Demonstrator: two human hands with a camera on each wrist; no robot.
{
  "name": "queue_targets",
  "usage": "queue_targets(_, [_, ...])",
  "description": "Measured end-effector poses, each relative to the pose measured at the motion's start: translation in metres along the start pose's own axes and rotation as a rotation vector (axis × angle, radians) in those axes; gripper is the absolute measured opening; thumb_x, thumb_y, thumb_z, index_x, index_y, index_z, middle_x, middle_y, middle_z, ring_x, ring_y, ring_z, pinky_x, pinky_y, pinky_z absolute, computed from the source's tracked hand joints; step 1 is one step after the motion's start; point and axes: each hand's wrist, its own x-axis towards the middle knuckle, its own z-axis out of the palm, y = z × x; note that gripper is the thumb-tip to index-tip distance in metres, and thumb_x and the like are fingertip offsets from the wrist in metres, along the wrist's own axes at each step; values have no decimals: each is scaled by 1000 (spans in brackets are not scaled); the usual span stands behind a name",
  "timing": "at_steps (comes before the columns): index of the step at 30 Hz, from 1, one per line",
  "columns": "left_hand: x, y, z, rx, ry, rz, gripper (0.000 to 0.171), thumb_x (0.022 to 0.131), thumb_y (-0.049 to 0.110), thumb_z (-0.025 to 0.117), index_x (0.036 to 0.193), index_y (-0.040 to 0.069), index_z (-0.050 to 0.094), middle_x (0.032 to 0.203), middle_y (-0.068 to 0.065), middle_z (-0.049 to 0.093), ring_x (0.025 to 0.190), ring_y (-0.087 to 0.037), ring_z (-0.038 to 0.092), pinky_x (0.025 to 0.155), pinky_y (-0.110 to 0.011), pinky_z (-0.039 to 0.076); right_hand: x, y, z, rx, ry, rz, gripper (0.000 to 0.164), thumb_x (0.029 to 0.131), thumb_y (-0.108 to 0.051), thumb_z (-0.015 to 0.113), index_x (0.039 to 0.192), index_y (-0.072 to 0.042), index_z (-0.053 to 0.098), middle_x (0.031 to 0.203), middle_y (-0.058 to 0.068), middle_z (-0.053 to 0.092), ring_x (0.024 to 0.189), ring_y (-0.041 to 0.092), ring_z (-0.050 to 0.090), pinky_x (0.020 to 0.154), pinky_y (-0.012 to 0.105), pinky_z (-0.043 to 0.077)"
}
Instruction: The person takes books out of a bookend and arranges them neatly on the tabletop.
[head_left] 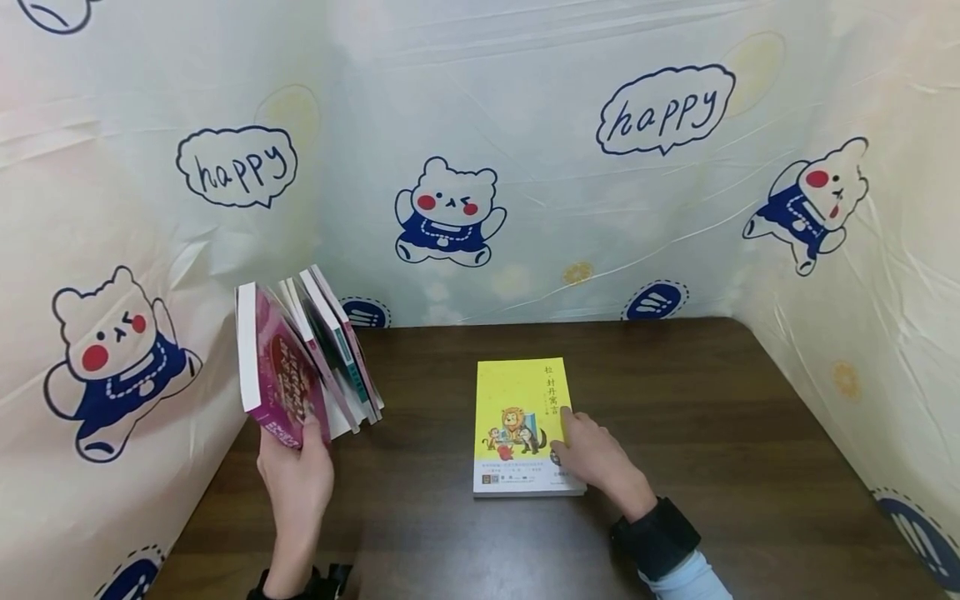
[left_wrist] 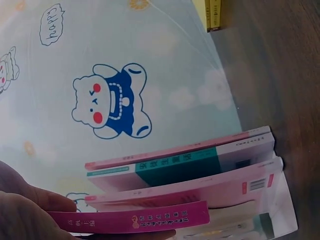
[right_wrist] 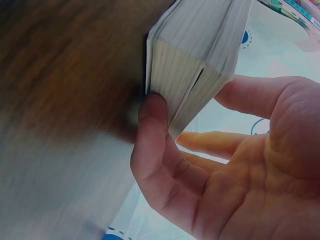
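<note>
My left hand (head_left: 296, 479) grips a magenta book (head_left: 279, 367) by its lower near end, thumb on the cover. The book stands on edge, tilted, at the table's left. Beside it several thin books stand leaning, among them a green-and-white-spined book (left_wrist: 177, 164) and a pink book (left_wrist: 200, 189). My right hand (head_left: 603, 462) holds the right edge of a yellow book (head_left: 510, 387) with an animal picture on its cover. In the right wrist view the page block (right_wrist: 185, 60) shows a split, and the left wrist view shows two yellow spines (left_wrist: 214, 14), one on the other.
The dark wooden table (head_left: 420, 533) lies under everything. A pale sheet (head_left: 525, 108) printed with bears and the word "happy" hangs behind the table and along both sides. The leaning books stand close to its left part.
</note>
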Motion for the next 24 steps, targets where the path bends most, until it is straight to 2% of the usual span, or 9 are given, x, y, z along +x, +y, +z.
queue_targets(5, [-4, 8, -6, -6, 16, -31, 52, 107, 18, 51, 155, -1, 39, 155, -32, 49, 139, -47, 47, 113, -72, 37, 1, 1, 0, -3, 1, 2, 71, 99, -24, 70, 155, 6, 39, 146, 31, 56, 107, 38, 62, 95, 55, 56])
queue_targets(9, [-9, 14, -11, -15, -2, -46, 55, 108, 19, 51, 156, -3, 37, 155, -34, 46, 139, -50, 46, 112, -74, 37, 2, 0, 1, -10, 1, -4, 70, 99, -23, 70, 154, 8, 40, 143, 32, 57, 105, 38, 62, 92, 55, 56])
queue_targets(19, [-18, 24, -22, -14, -43, -104, 57, 109, 21, 49, 159, -1, 32, 157, -32, 44, 137, -46, 48, 110, -71, 41, 1, -4, 0, -18, -7, 0, 69, 100, -21, 69, 153, 10, 40, 142, 34, 57, 104, 39, 62, 92, 58, 56])
queue_targets(24, [-22, 29, -26, -3, -56, -111, 58, 108, 21, 51, 159, 1, 30, 157, -30, 44, 136, -44, 48, 109, -71, 42, 1, -4, 0, -22, -10, 9, 69, 100, -22, 69, 153, 10, 40, 143, 34, 56, 106, 39, 62, 93, 58, 56])
